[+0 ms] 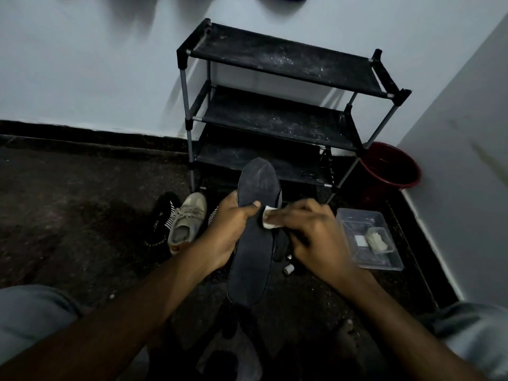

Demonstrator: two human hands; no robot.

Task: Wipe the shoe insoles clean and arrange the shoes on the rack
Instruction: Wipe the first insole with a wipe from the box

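Rack on dark speckled floor against pale wall, red bucket beside

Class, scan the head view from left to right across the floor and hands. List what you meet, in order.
Black shoe → beige sneaker → left hand → insole → right hand pressing a white wipe → clear plastic box.

3 bare rack shelves; shoes below left.

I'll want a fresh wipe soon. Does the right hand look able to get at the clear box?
Probably yes: the clear box lies just right of the right hand, nothing between them, though that hand holds a white wipe against the insole.
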